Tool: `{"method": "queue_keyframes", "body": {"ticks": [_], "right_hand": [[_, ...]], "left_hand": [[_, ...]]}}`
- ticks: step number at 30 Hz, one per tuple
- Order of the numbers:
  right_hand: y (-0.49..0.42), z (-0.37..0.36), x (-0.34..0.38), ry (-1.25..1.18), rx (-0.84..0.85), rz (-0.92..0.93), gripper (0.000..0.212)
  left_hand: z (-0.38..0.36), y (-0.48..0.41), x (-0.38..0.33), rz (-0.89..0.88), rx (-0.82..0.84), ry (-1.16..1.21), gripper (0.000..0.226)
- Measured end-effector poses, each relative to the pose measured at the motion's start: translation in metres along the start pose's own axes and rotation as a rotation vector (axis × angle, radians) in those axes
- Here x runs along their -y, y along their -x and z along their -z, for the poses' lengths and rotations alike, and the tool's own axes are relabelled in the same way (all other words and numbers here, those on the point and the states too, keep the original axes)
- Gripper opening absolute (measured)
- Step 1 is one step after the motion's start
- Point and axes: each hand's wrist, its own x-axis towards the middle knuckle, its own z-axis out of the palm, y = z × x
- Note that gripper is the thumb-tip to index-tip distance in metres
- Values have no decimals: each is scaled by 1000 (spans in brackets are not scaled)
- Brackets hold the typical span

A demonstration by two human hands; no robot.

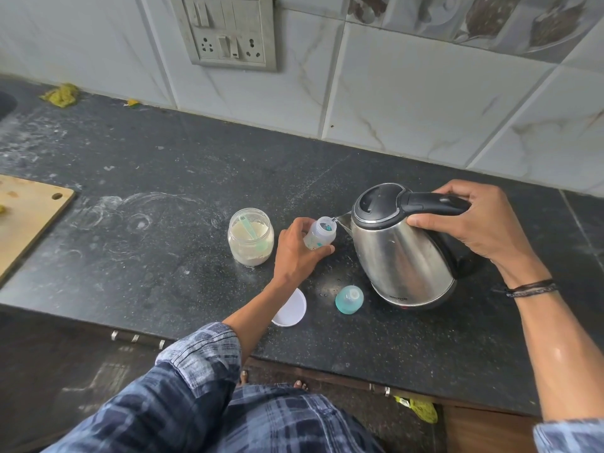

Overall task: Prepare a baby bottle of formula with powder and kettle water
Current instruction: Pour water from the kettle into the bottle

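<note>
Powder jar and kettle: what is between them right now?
In the head view, only the left hand gripping the baby bottle lies between the powder jar and the kettle.

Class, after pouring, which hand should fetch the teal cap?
Probably right: the left hand holds the bottle; the right hand need only set down the kettle, and the teal cap lies beside it.

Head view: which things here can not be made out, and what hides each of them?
Head view:
Fill level of the small clear plastic baby bottle: left hand wraps it.
Water inside the steel electric kettle: its black lid is closed.
The flat white round lid: forearm covers part.
The wooden cutting board: cut by left edge.
</note>
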Motion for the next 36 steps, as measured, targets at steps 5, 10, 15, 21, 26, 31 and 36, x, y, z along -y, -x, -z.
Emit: {"method": "queue_keyframes", "body": {"ticks": [5, 10, 15, 21, 26, 31, 36], "right_hand": [[1, 0, 0, 10, 4, 3, 35], [-1, 0, -1, 22, -3, 4, 36], [-1, 0, -2, 26, 0, 0, 36], [-1, 0, -2, 24, -1, -5, 36], [-1, 1, -2, 32, 2, -6, 36], [-3, 1, -1, 36, 8, -8, 36], [-3, 0, 0, 37, 13, 2, 37]], "left_hand": [[-1, 0, 1, 5, 1, 4, 57], [-1, 1, 1, 10, 4, -7, 56], [-1, 1, 1, 15, 5, -7, 57], [0, 1, 1, 2, 2, -7, 55], [0, 2, 2, 6, 3, -13, 55], [0, 1, 2, 14, 1, -10, 56], [0, 1, 2, 15, 0, -7, 56]]}}
